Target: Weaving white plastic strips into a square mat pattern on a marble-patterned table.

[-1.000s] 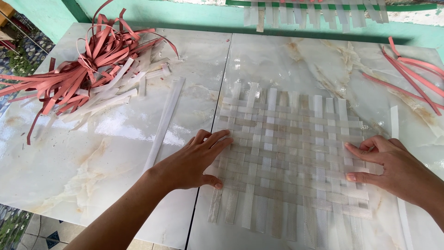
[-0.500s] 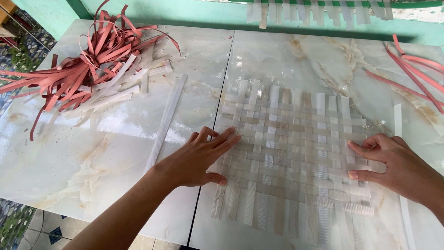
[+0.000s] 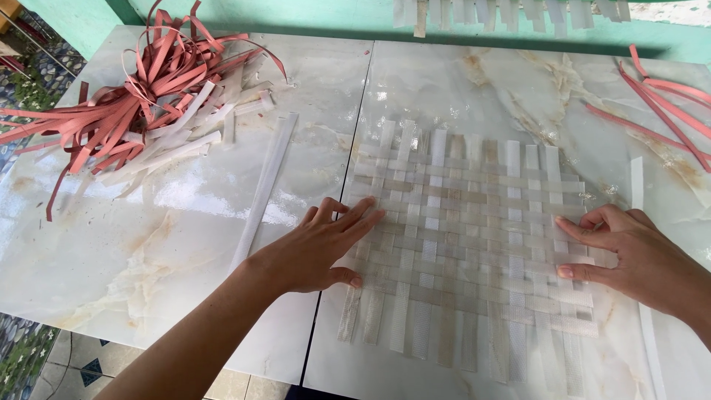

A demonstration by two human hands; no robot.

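Woven mat [image 3: 474,244] of pale translucent strips lies flat on the marble desk [image 3: 148,259], right of centre. Left hand [image 3: 315,248] flat and spread, fingers pressing on the mat's left edge, gripping nothing. Right hand [image 3: 637,255] flat too, fingertips on the mat's right edge, thumb tucked under the palm side, nothing held. Loose white strip [image 3: 266,185] lies just left of the left hand. Pile of red and white strips [image 3: 141,104] at far left, more red strips [image 3: 659,100] far right

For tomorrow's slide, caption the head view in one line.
Both hands, left hand and right hand, press flat on a pale woven strip mat on marble table.
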